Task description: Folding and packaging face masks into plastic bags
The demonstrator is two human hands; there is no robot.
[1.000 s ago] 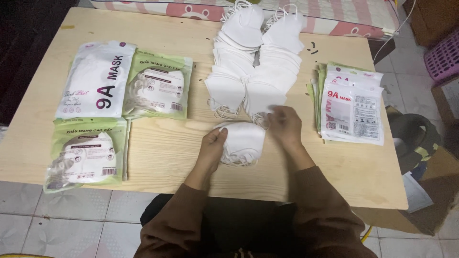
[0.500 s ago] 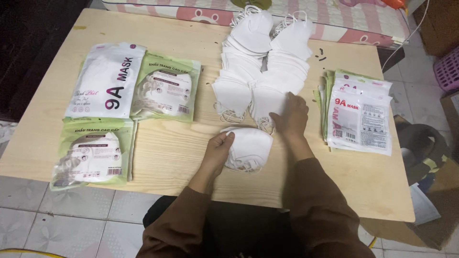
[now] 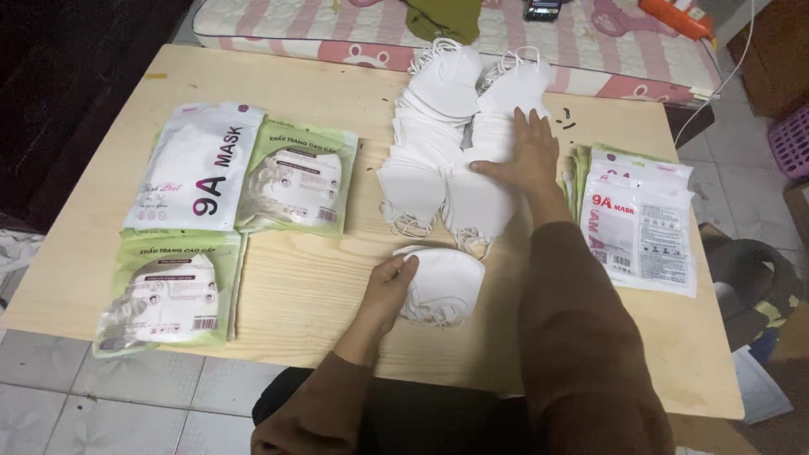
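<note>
A small stack of white face masks (image 3: 445, 285) lies on the wooden table (image 3: 337, 286) in front of me. My left hand (image 3: 389, 291) grips its left edge. My right hand (image 3: 524, 153) reaches further back and rests, fingers spread, on the right one of two long rows of overlapping white masks (image 3: 455, 126). Both my arms wear brown sleeves.
On the left lie a white mask packet (image 3: 198, 168) and two green filled packets (image 3: 299, 181) (image 3: 168, 291). A pile of empty printed bags (image 3: 636, 219) sits at the right. A pink-patterned mattress (image 3: 337, 25) runs behind the table. Tiled floor lies below.
My right hand left the small stack and moved up and away onto the right row of masks. My left hand stayed on the small stack. The camera tilted.
</note>
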